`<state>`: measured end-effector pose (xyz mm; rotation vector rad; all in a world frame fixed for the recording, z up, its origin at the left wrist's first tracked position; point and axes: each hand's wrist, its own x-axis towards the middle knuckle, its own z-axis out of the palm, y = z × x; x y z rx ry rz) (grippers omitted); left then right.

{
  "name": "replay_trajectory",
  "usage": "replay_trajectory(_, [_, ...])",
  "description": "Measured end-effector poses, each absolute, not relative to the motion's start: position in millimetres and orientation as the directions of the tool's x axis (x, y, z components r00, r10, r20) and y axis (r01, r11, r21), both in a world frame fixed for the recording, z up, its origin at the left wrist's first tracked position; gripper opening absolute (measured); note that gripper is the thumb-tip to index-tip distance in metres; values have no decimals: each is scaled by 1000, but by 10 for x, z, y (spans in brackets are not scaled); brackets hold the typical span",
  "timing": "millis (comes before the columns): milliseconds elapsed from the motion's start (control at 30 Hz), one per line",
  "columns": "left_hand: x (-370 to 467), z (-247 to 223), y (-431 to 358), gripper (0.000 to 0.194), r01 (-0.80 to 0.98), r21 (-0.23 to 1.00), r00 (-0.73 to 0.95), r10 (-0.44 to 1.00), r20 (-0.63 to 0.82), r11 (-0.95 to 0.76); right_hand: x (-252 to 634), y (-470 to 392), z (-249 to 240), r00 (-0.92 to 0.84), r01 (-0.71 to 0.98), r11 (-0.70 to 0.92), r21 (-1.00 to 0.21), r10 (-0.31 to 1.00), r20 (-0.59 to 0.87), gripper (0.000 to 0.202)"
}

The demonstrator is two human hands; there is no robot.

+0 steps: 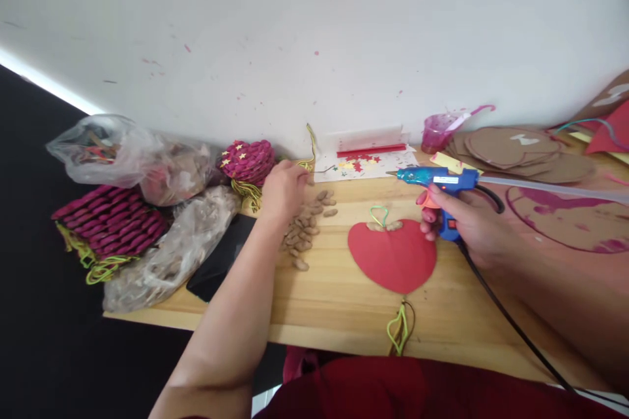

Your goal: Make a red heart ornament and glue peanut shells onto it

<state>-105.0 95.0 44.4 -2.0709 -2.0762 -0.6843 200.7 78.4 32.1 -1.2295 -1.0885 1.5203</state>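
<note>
My right hand (pixel 455 213) is wrapped round a blue glue gun (pixel 432 177), its nozzle pointing left above the table. To its left lies a red paper shape (pixel 393 258) with several peanuts (pixel 384 226) along its top, a green loop above and a yellow-green tassel (pixel 400 327) below. My left hand (pixel 287 188) is over the back of a pile of peanuts (pixel 301 229); its fingers are bent together, and what they hold, if anything, is hidden. Near its fingertips is a thin stick on the white paper (pixel 327 173).
Bundles of purple braided pieces (pixel 248 162), plastic bags (pixel 171 252) and a black flat object (pixel 221 258) lie at the left. Behind are star cutouts (pixel 360 162) and a red strip. A stained cup (pixel 436 134) and cardboard shapes (pixel 511 147) stand at the back right.
</note>
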Motion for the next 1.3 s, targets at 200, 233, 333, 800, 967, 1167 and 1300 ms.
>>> replay_trajectory(200, [-1267, 355, 1015, 26, 985, 136, -138, 951, 275, 104, 2006, 786, 310, -159, -104, -222, -970, 966, -204, 38])
replay_trajectory(233, [-1254, 340, 1019, 26, 986, 133, -134, 957, 258, 102, 2007, 784, 311, -162, -104, -221, -970, 966, -202, 38])
replay_trajectory(333, [-1212, 306, 1029, 28, 985, 126, -143, 965, 221, 117, 2009, 776, 316, -164, -105, -220, -970, 966, -201, 37])
replay_trajectory(800, [-1247, 264, 1054, 39, 967, 113, -250, 931, 266, 227, 2015, 771, 326, -150, -69, -215, -974, 968, -203, 41])
replay_trajectory(967, [-1263, 322, 1044, 40, 962, 152, -262, 919, 295, 226, 2025, 781, 317, -147, -75, -209, -975, 969, -197, 39])
replay_trajectory(1167, [-1272, 454, 1012, 32, 932, 178, -355, 890, 285, 315, 2017, 785, 321, -127, -83, -219, -972, 970, -208, 39])
replay_trajectory(1300, [-1298, 476, 1002, 47, 924, 181, -377, 882, 283, 337, 2014, 779, 323, -112, -75, -216, -973, 972, -207, 37])
